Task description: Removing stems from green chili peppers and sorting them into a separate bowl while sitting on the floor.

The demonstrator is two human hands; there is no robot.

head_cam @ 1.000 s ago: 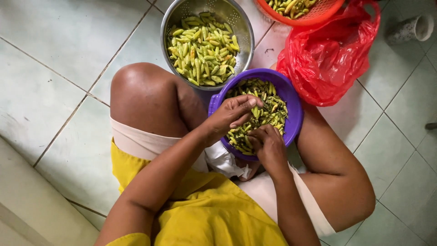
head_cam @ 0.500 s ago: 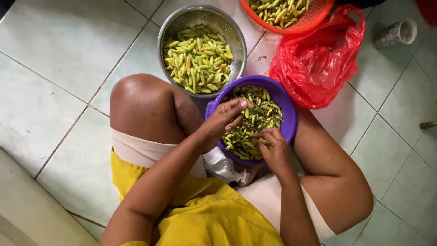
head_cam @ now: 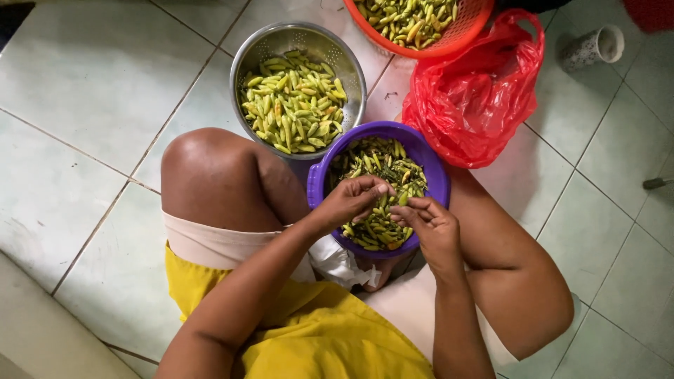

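The person sits on the tiled floor point(head_cam: 70, 105) with a purple bowl point(head_cam: 435, 172) tucked between the knees, full of small green chillies point(head_cam: 375, 165). Both hands hover over the near half of that bowl, close together, fingertips almost meeting. The left hand point(head_cam: 347, 203) is curled, its fingers pinched around a chilli at the bowl's middle. The right hand point(head_cam: 432, 224) sits just beside it toward the bowl's near right rim, fingers bent inward and pinching too, though what exactly they grip I cannot tell.

Just beyond the purple bowl, touching its far left edge, stands a steel colander point(head_cam: 302, 42) heaped with paler yellow-green chillies. To the bowl's far right lies a crumpled red plastic bag point(head_cam: 477, 98), and beyond that an orange basket point(head_cam: 456, 38) holds more chillies. A patterned mug point(head_cam: 593, 48) lies on its side, well off to the right.
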